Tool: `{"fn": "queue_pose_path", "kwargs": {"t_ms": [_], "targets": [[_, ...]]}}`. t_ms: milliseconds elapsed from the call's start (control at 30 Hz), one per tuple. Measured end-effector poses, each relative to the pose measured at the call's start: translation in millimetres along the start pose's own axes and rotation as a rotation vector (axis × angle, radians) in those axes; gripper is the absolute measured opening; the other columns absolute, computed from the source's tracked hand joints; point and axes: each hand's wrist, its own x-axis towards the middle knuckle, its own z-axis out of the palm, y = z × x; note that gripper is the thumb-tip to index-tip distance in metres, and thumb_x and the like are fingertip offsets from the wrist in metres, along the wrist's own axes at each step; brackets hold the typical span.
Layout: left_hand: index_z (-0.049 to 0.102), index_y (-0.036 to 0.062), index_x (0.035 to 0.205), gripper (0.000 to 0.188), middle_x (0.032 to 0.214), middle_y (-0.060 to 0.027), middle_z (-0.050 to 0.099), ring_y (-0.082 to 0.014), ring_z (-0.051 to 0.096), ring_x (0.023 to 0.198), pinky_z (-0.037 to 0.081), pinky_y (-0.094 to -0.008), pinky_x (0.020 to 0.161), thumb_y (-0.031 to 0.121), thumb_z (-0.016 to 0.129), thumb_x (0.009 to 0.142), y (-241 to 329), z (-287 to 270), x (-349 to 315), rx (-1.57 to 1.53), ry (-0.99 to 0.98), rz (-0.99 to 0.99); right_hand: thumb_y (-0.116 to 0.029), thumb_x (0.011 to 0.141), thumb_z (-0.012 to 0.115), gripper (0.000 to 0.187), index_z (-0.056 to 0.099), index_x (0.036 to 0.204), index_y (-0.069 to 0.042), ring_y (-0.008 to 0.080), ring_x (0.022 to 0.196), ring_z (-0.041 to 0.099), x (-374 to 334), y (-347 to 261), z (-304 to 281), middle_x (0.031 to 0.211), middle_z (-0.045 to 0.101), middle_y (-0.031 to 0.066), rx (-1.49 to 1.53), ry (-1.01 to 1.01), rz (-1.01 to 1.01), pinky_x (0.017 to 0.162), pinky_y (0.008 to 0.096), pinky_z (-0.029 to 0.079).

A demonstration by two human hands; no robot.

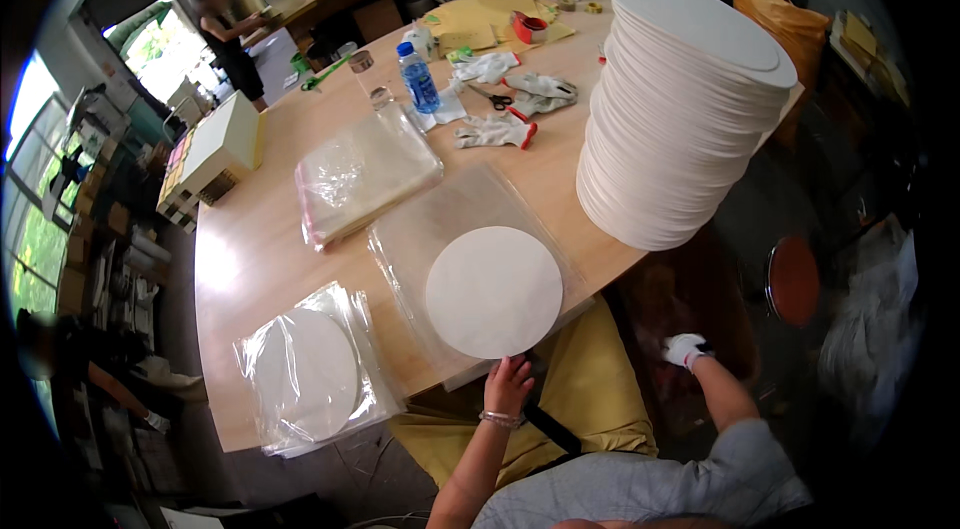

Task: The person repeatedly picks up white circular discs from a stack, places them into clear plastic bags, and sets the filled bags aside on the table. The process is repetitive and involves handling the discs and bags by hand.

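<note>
A white round board (494,292) lies by the table's front edge on a clear plastic bag (430,214); I cannot tell whether any of it is inside. My left hand (508,386), bare with a bracelet at the wrist, is at the board's near rim, fingers stretched out and apart. Off to the right, below table height, my right hand (685,350) wears a white glove; its fingers are too small and blurred to read. A tall stack of white round boards (670,129) rises at the table's right side. To the left lie bagged round boards (305,364).
A pile of clear bags (370,169) lies mid-table. Beyond it are a blue-labelled bottle (418,79), work gloves (495,132), scissors (497,101) and a red tape roll (528,27). A red-brown stool (793,280) stands right. Other people work at far left and back.
</note>
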Motion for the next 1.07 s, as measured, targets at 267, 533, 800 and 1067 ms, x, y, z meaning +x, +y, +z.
{"fn": "queue_pose_path", "kwargs": {"t_ms": [267, 533, 800, 1067], "targets": [[0.053, 0.0014, 0.096, 0.017, 0.095, -0.0104, 0.061, -0.0214, 0.063, 0.082, 0.053, -0.0318, 0.065, 0.016, 0.054, 0.088, 28.5, 32.4, -17.5, 0.018, 0.085, 0.242, -0.025, 0.090, 0.047, 0.020, 0.051, 0.084, -0.006, 0.0252, 0.063, 0.064, -7.1, -147.8, -143.5, 0.075, 0.062, 0.0118, 1.663, -0.090, -0.103, 0.057, 0.0369, 0.054], [0.054, -0.0036, 0.092, 0.015, 0.088, -0.0108, 0.061, -0.0182, 0.062, 0.077, 0.054, -0.0288, 0.067, 0.010, 0.051, 0.087, 66.4, 37.6, -29.9, 0.218, -0.040, 0.614, -0.023, 0.089, 0.045, 0.039, 0.036, 0.123, -0.005, 0.0280, 0.076, 0.062, -5.9, -223.1, -218.6, 0.097, 0.060, 0.0145, 1.814, -0.293, -0.367, 0.062, 0.0441, 0.053], [0.060, -0.0009, 0.098, 0.017, 0.079, -0.0011, 0.059, -0.0065, 0.051, 0.069, 0.041, -0.0207, 0.059, 0.007, 0.056, 0.084, 131.9, -49.9, -137.5, 0.674, 0.075, 0.953, 0.000, 0.081, 0.047, 0.036, 0.053, 0.117, -0.002, 0.0070, 0.071, 0.052, -65.5, -335.4, -225.3, 0.080, 0.058, 0.0006, 1.394, 0.024, -0.886, 0.061, 0.0217, 0.044], [0.059, 0.0013, 0.100, 0.032, 0.133, -0.0175, 0.039, -0.0211, 0.030, 0.125, 0.034, -0.0338, 0.094, 0.018, 0.065, 0.072, 217.9, -194.8, -174.3, 1.018, 1.147, 1.232, -0.013, 0.084, 0.053, 0.037, 0.054, 0.119, -0.003, 0.0094, 0.079, 0.056, -50.8, -544.3, -228.0, 0.090, 0.064, 0.0047, 0.805, -0.165, -1.143, 0.071, 0.0189, 0.044]]}}
